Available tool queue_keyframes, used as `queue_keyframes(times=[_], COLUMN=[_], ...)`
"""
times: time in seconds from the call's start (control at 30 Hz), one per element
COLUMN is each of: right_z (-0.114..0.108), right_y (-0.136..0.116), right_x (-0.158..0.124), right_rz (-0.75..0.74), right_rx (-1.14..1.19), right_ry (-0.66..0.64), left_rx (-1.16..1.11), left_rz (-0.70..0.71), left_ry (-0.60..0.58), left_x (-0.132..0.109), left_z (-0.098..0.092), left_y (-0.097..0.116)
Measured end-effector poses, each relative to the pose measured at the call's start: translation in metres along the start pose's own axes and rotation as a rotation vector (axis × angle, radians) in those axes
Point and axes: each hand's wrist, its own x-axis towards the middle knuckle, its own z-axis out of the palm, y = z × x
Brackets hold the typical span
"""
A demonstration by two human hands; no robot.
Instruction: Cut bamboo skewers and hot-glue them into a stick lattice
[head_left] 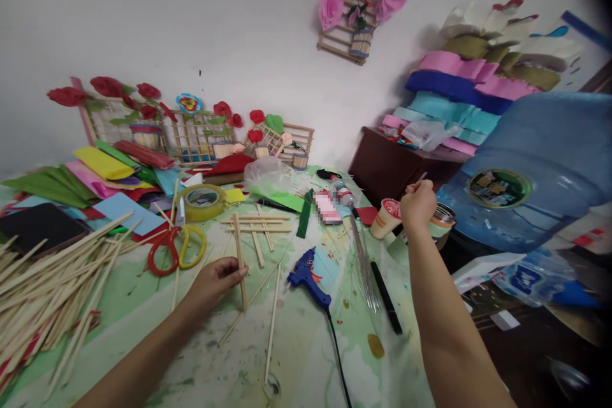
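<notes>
My left hand [224, 279] pinches a pair of thin wooden sticks [238, 245], which look like chopsticks and stand tilted over the table. Just behind them lies a crossed lattice of similar sticks [261, 226]. Loose sticks [272, 325] rest nearer to me. Out to the right, my right hand [419, 203] is closed in front of an open can [444, 217], beside a paper cup [386, 218]. A small thin tip shows above its fingers; what it holds I cannot make out. Between my arms lies a blue glue gun [310, 277] with a black cord.
A large pile of sticks [52, 293] covers the left side, near scissors [174, 250] and a tape roll [203, 202]. Wires [363, 264] and a black pen [386, 296] lie right of centre. A big water bottle [530, 166] stands at the right.
</notes>
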Motion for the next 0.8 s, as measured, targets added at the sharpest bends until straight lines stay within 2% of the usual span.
queue_keyframes(times=[0.3,0.47,0.7,0.8], right_z=[0.014,0.010,0.010,-0.001], right_y=[-0.005,-0.008,-0.011,-0.026], right_x=[-0.020,-0.022,-0.026,-0.038], right_rz=[0.002,-0.010,0.033,0.028], right_rx=[-0.013,-0.010,-0.025,0.005], right_ry=[-0.033,0.014,-0.108,-0.082], left_rx=[-0.023,-0.016,-0.002,-0.003], left_rz=[0.023,0.020,0.028,0.036], left_ry=[-0.031,-0.023,-0.048,-0.053], left_x=[0.001,0.000,-0.001,-0.001], left_z=[-0.001,-0.001,0.000,0.000], left_y=[-0.005,-0.005,-0.006,-0.006])
